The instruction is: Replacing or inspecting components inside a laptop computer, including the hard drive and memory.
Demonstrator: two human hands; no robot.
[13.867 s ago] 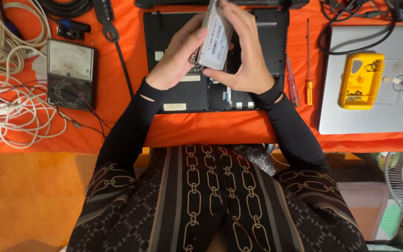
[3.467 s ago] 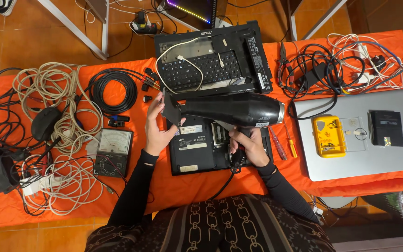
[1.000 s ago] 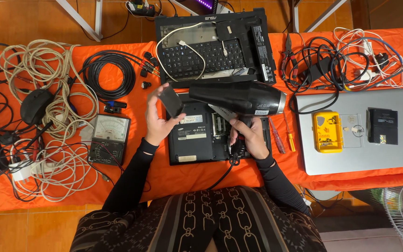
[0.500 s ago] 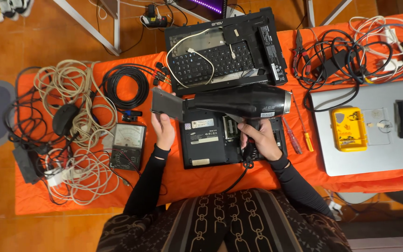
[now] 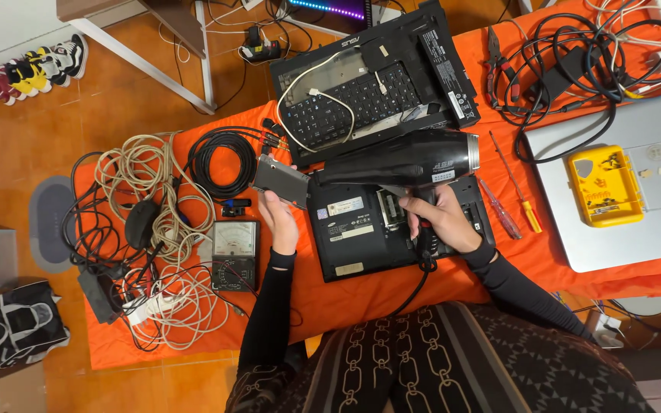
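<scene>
Hair dryer (image 5: 399,162) sits gripped by its handle in my right hand (image 5: 441,222), over the upturned black laptop (image 5: 392,229) on the orange counter (image 5: 545,252). My left hand (image 5: 278,218) has carried the small grey drive (image 5: 281,181) left, to the dryer's nozzle.

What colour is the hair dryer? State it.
Black, seen in the head view: the hair dryer, held in the right hand.
</scene>
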